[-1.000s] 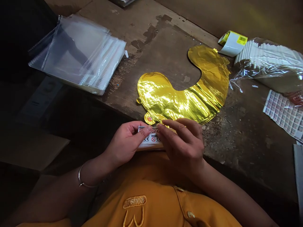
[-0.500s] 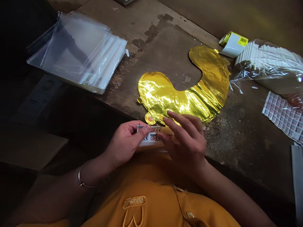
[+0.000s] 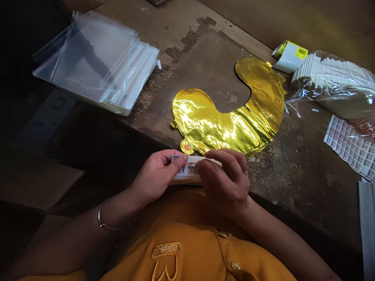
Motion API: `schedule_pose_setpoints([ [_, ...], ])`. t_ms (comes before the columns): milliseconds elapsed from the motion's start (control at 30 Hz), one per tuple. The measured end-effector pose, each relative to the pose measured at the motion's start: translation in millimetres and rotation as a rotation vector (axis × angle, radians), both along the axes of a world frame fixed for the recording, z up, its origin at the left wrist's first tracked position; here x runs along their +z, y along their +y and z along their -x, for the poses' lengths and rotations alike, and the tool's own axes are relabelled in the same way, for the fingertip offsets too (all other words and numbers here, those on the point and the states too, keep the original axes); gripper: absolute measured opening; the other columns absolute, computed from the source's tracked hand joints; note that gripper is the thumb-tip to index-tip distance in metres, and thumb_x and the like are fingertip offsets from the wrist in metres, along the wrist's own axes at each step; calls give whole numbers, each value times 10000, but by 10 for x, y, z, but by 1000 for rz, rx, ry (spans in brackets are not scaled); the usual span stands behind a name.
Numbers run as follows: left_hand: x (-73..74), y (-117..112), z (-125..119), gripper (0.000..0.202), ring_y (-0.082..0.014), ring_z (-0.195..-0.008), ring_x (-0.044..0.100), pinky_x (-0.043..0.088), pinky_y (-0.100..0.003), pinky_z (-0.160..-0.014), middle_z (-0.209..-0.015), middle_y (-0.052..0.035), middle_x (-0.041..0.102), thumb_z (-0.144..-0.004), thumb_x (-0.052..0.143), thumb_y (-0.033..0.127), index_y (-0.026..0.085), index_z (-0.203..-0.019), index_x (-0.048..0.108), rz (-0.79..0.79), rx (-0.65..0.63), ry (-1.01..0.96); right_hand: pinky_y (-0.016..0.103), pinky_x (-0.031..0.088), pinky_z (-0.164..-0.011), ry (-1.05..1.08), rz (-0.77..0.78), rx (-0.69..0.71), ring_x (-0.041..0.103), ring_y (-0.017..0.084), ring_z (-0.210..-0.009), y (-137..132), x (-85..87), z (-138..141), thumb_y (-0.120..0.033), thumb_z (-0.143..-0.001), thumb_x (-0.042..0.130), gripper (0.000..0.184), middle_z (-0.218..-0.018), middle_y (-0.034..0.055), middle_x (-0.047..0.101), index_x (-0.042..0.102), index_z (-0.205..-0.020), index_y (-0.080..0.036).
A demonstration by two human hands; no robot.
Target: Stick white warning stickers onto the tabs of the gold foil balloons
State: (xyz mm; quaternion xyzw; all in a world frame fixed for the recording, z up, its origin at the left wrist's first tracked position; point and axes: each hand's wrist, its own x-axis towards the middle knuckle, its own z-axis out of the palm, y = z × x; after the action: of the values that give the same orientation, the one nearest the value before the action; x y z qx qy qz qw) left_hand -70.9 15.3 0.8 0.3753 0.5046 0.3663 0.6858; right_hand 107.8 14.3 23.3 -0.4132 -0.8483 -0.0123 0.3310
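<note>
My left hand grips the left end of a white sticker sheet printed with CE marks and red warning circles, its thumb on top. Over the right part of the sheet, my right hand is closed in a pinch at a small label at the upper row. Its fingers cover much of that label and the sheet's right side. Just beyond both hands a flat gold foil balloon, curved like a hook, lies on the table, its tabbed end nearest the sheet.
A stack of clear plastic bags sits at the table's left edge. On the right are a label roll, a clear bag of white sticks and a sheet of small printed stickers. The worn table ends near my body.
My right hand's fingers have closed from a spread pose into a pinch at the upper row of the sheet. My left hand keeps its grip. The view has shifted slightly.
</note>
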Motion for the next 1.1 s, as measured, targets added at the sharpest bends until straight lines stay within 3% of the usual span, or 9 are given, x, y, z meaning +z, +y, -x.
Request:
schedule_pose_setpoints([
  [100,7,8,73,264,-133,-673,621,495,-225,-626,-749,-11,696,-885,572,405,174,-833,690,-180,-41,189,357,489,-793,133,156,-112,590,190,-890,93,148,-41,-137,-804,646,96,-947,63,631,624,-848,-219],
  [167,15,34,153,193,-159,-775,664,522,-262,-726,-832,-28,730,-895,570,321,180,-856,696,-518,-66,421,345,498,-745,307,309,-215,602,183,-848,243,221,-96,-187,-812,653,34,-902,57,630,635,-824,-212],
  [233,10,85,229,100,-202,-982,669,491,-344,-926,-992,-44,742,-868,608,230,192,-879,699,-935,-120,637,317,496,-672,494,486,-278,609,160,-757,421,228,-131,-213,-805,663,22,-814,32,643,645,-794,-207],
  [300,-18,153,278,84,-239,-1182,593,352,-445,-1106,-1155,-48,706,-848,626,169,199,-887,693,-1227,-235,768,290,475,-591,589,678,-273,583,133,-638,564,168,-116,-232,-778,682,60,-718,6,642,647,-744,-197],
  [333,-42,187,290,99,-243,-1237,554,282,-476,-1151,-1205,-48,684,-854,614,152,200,-897,688,-1290,-309,810,283,463,-565,586,750,-260,566,125,-599,610,120,-91,-244,-765,688,78,-686,-1,635,648,-725,-191],
  [400,-101,241,297,133,-231,-1267,530,217,-492,-1184,-1247,-59,660,-881,569,138,191,-929,681,-1325,-438,853,278,449,-551,519,800,-247,545,119,-581,646,12,-22,-263,-753,688,100,-663,-4,623,651,-706,-183],
  [533,-200,272,295,164,-220,-1255,541,267,-462,-1179,-1269,-91,641,-900,523,117,154,-948,675,-1320,-539,897,305,462,-636,352,679,-290,555,134,-670,604,-171,65,-253,-775,647,94,-724,16,634,666,-719,-181],
  [700,-213,270,295,180,-216,-1265,531,293,-454,-1174,-1283,-86,632,-899,517,109,160,-972,674,-1325,-546,920,348,463,-720,218,598,-334,559,154,-727,594,-231,49,-261,-784,638,101,-741,22,637,680,-730,-186],
  [1100,-180,296,267,180,-235,-1212,579,350,-459,-1143,-1236,-97,660,-894,524,112,151,-960,687,-1306,-506,872,325,458,-677,223,607,-335,550,142,-681,594,-224,104,-260,-791,630,117,-716,16,644,671,-714,-182],
])
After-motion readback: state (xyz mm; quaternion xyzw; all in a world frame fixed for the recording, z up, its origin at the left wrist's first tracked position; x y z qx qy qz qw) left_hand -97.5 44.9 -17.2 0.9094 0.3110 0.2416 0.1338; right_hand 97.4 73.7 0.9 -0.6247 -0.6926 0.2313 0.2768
